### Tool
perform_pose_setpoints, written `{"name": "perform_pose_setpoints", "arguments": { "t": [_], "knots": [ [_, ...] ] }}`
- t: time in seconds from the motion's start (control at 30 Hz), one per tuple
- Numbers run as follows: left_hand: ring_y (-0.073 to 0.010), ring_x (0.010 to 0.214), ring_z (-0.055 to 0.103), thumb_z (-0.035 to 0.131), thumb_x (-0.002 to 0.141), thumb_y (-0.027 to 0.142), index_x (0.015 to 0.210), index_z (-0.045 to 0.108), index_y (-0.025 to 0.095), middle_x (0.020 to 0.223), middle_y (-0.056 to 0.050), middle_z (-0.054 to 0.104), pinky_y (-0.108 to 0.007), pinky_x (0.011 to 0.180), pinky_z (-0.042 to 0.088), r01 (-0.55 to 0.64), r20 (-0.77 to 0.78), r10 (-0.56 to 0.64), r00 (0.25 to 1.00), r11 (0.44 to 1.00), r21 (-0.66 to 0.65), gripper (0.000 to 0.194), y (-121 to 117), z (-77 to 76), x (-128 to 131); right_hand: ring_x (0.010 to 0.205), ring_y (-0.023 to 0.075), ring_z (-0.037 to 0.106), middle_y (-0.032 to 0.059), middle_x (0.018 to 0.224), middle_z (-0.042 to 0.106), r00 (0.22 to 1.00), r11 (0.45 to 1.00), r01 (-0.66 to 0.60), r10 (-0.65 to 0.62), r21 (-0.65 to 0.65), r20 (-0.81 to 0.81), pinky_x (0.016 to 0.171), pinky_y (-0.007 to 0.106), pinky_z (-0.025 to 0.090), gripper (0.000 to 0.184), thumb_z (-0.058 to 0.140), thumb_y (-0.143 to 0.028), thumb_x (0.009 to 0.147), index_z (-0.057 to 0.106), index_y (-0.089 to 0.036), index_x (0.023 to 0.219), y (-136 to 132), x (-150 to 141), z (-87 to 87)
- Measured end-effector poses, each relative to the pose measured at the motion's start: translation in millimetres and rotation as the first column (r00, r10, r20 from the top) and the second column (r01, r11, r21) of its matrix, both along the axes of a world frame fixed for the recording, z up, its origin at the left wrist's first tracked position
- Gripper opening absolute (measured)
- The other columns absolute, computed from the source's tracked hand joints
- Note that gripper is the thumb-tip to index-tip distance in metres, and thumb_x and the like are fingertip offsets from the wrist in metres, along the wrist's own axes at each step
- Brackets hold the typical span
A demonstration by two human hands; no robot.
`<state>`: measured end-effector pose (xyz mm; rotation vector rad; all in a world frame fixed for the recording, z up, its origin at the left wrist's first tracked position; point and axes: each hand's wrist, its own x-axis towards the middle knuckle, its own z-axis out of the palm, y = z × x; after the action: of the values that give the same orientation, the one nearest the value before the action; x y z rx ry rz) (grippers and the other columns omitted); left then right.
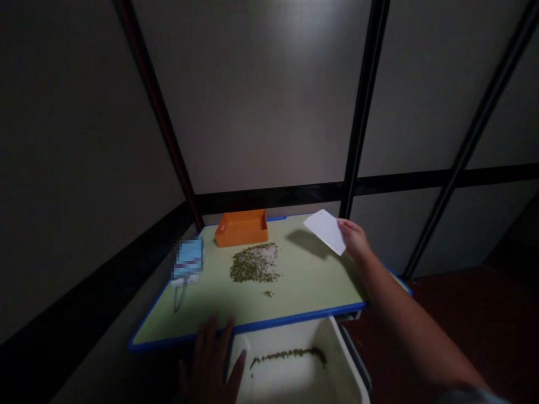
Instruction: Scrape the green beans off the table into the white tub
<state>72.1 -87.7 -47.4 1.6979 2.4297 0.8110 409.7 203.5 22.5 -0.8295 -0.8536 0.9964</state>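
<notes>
My right hand (352, 237) grips the edge of a white card (325, 230), holding it tilted above the right part of the table. With fingers spread, my left hand (213, 356) is at the table's front edge, beside the left wall of a white bin (290, 381). Whether it touches the bin or the table I cannot tell. On the yellow-green tabletop (311, 280) lies a spread pile of small green and pale grains (252, 264), with a few loose grains (268, 293) in front of it. A dark line of similar grains (290, 353) lies inside the bin.
An orange open tray (244, 227) stands at the back left of the table. On the left edge lies a pixelated light-blue item (188, 258) with a white cord or strap (181, 294). Grey wall panels (269, 101) rise behind the table, and dark red floor (455, 314) shows at right.
</notes>
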Motion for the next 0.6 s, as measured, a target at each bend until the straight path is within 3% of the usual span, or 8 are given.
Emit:
{"name": "perform_pose_setpoints", "arguments": {
  "t": [0.17, 0.37, 0.6],
  "knots": [
    [-0.0287, 0.162, 0.028, 0.029, 0.103, 0.036, 0.149, 0.047, 0.037, 0.171, -0.007, 0.033, -0.077, 0.128, 0.025, -0.008, -0.058, 0.006, 0.998, 0.999, -0.036, 0.049, -5, -1.6, 2, 0.049, 0.0177, 0.064, -0.0005, 0.058, 0.071, 0.999, 0.998, -0.049, 0.049, -0.025, -0.004, 0.048, 0.028, 0.048, 0.039, 0.094, -0.039, 0.049, 0.074, -0.022, 0.077, 1, 3, -3.3],
    [-0.0297, 0.163, 0.026, 0.025, 0.104, 0.038, 0.15, 0.046, 0.036, 0.172, -0.009, 0.031, -0.079, 0.127, 0.023, -0.003, -0.049, 0.003, 0.999, 1.0, -0.009, 0.051, -6, -0.1, 3, 0.055, 0.0203, 0.069, 0.0006, 0.067, 0.077, 0.986, 0.986, -0.165, 0.166, -0.041, 0.024, 0.05, 0.031, 0.053, 0.036, 0.088, -0.037, 0.057, 0.074, -0.024, 0.087, -6, 13, 5.8],
    [-0.0288, 0.164, 0.023, 0.027, 0.104, 0.043, 0.148, 0.049, 0.036, 0.173, -0.007, 0.031, -0.08, 0.129, 0.016, 0.007, 0.012, -0.007, 1.0, 1.0, -0.012, 0.05, -2, 1.0, 1, 0.047, 0.0171, 0.062, 0.0031, 0.06, 0.073, 0.896, 0.898, -0.398, 0.424, -0.187, 0.131, 0.045, 0.027, 0.047, 0.041, 0.095, -0.035, 0.044, 0.077, -0.018, 0.077, -24, 6, 17.1]
  ]
}}
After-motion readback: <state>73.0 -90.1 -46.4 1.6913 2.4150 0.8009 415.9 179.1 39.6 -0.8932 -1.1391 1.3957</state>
